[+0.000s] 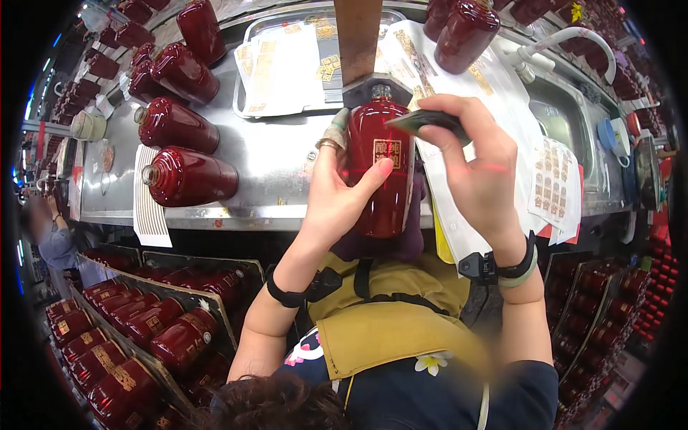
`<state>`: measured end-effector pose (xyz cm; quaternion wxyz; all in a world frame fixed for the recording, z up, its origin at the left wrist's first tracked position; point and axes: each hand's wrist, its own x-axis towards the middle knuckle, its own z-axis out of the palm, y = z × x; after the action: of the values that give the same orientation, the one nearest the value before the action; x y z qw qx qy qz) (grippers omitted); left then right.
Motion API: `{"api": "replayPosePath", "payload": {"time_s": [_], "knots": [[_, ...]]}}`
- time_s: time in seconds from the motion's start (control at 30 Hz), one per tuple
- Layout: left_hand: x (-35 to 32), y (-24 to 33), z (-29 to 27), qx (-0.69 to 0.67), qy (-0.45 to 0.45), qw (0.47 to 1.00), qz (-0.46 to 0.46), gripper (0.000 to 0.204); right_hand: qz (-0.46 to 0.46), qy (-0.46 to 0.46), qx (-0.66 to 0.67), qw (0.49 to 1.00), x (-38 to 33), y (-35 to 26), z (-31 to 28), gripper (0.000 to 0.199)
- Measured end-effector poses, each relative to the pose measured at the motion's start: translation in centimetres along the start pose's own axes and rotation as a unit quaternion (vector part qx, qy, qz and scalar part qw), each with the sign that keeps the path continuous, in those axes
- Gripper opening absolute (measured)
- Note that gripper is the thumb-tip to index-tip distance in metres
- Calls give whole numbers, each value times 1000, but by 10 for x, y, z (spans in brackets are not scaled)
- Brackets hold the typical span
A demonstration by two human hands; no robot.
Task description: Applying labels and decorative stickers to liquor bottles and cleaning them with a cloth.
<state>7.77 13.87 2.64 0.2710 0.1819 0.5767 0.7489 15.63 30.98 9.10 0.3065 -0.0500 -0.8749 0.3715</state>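
Observation:
A dark red glass bottle with a clear neck lies in front of me, its neck pointing away. My left hand grips it from the left, with the thumb resting at the lower edge of a gold label on its side. A pale cover wraps one finger of this hand. Above the bottle's right shoulder, my right hand pinches a thin dark flat scraper between thumb and fingers. Its edge is blurred, and I cannot tell whether it touches the glass. Red light lines cross the bottle.
Several red bottles lie or stand on the left of the metal table. A tray holds gold label sheets. White paper covers the right side, beside a sink. Crates of bottles flank me below; a person is far left.

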Motion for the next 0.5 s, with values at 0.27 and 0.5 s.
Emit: {"api": "replayPosePath", "payload": {"time_s": [0.27,0.5], "knots": [[0,-3,-8,-21,-18,999,-19,86,-104,-51,-28,993,22,17,13,25],[12,2,-23,-54,1,998,-19,66,-370,-105,33,922,-22,20,4,26]]}}
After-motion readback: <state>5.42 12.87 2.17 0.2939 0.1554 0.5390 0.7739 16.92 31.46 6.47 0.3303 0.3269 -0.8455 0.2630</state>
